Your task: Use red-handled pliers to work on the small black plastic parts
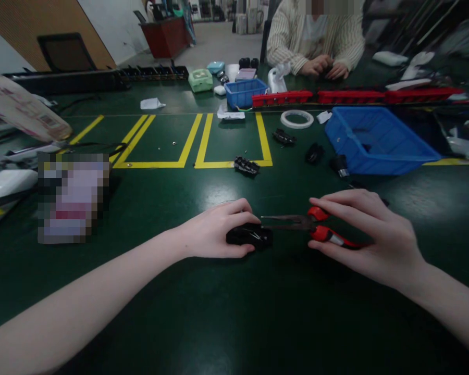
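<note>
The lighting is dim, leaving the dark green surface (281, 317) murky, with soft pale glare in its middle, at the bottom and toward the right. The light source is out of view. A thin gleam marks the black part (260, 237); shadows beneath the hands (214, 232) are faint. Wide-angle stretching bends the edges, the upper right looks smeared, and coarse pixel blocks mask a package (76, 198) at left.
</note>
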Available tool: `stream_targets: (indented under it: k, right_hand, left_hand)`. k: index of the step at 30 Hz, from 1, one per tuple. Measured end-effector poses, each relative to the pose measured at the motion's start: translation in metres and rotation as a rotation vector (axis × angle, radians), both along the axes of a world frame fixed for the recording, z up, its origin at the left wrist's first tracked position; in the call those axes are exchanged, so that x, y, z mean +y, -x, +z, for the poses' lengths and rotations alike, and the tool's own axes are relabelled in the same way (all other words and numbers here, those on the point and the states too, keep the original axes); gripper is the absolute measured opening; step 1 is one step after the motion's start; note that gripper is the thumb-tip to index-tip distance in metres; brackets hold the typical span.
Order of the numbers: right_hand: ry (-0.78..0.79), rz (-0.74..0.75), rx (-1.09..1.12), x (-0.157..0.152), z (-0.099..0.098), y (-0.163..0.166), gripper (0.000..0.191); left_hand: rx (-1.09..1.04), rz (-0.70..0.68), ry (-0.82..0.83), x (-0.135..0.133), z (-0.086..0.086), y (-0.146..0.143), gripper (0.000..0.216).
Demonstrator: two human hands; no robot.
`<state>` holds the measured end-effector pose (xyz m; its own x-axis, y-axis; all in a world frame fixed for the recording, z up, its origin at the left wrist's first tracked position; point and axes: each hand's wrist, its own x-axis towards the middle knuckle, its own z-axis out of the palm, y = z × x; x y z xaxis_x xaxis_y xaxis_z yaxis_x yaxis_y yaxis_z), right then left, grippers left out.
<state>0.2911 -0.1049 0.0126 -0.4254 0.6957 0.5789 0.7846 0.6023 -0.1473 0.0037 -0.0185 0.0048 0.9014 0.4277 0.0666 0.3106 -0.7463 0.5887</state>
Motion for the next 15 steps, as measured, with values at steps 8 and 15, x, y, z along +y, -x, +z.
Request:
stream_targets:
  k: [8, 15]
  right_hand:
    - [-0.061, 0.232, -0.143, -0.020, 0.008, 0.024, 0.038]
    - [-0.016, 0.149, -0.139, -0.062, 0.055, 0.013, 0.030]
  left_hand:
    - [0.177, -0.051, -0.343, 0.013, 0.008, -0.037, 0.041]
    - [0.210, -0.100, -0.531, 0.038, 0.013, -0.108, 0.046]
